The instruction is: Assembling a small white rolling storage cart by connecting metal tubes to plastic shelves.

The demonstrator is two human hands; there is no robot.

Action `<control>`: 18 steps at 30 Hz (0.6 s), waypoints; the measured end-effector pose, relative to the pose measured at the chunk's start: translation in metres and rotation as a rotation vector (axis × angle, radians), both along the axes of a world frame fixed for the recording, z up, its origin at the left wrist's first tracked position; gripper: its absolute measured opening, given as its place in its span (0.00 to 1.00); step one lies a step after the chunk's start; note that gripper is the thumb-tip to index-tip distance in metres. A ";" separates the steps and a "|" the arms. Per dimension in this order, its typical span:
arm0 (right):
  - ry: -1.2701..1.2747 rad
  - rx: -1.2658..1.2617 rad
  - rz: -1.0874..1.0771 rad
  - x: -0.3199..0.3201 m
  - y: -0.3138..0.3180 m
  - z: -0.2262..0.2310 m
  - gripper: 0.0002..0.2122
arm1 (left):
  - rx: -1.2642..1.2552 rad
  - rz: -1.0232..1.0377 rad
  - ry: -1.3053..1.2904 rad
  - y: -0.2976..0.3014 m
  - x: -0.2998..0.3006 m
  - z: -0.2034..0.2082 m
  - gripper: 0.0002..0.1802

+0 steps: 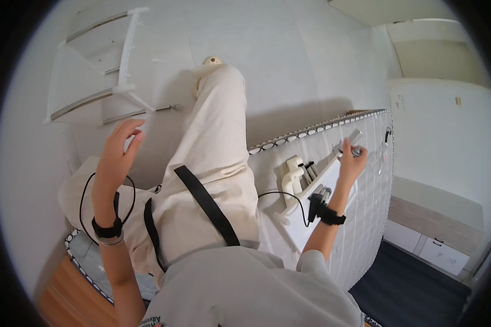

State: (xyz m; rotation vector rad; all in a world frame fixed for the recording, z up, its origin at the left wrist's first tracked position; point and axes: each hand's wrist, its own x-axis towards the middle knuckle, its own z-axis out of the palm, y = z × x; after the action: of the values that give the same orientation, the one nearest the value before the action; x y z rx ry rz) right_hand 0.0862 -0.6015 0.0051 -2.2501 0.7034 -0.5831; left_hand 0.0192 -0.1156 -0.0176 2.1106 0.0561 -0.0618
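My left hand (124, 143) is raised over the floor at the left, fingers loosely curved, the thumb apart from them, nothing held. Close beyond it stands a white frame with metal bars (126, 52), and a thin metal rod (147, 113) with a forked end reaches out beside it. On the bed at the right, my right hand (354, 161) is closed around a short silver metal tube (355, 136); its fingers hide part of the tube. Below that hand lies a white panel (299, 224), with a curved white plastic part (292, 179) and small metal tubes (311, 170) next to it.
The quilted bed (360, 218) has a black-and-white edging and fills the right side. My leg (218, 120) stretches forward over the pale floor (278, 65). A dark mat (409, 289) and a cabinet with drawers (442, 255) are at the lower right. Cables hang from both wrist straps.
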 end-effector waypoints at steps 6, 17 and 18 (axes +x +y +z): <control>0.364 -0.157 -0.292 -0.052 -0.145 -0.080 0.27 | 0.000 -0.008 -0.009 0.000 0.001 0.000 0.11; 0.396 -0.264 -0.414 -0.068 -0.167 -0.135 0.28 | 0.068 0.002 -0.006 0.006 -0.005 0.004 0.10; 0.352 -0.363 -0.415 -0.075 -0.216 -0.143 0.25 | 0.048 -0.023 -0.027 -0.001 0.003 0.001 0.10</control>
State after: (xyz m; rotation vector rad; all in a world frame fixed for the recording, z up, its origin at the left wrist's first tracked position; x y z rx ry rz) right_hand 0.0115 -0.8177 -0.1380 -2.5912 1.3567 -0.5456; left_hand 0.0225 -0.1164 -0.0170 2.1599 0.0176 -0.0462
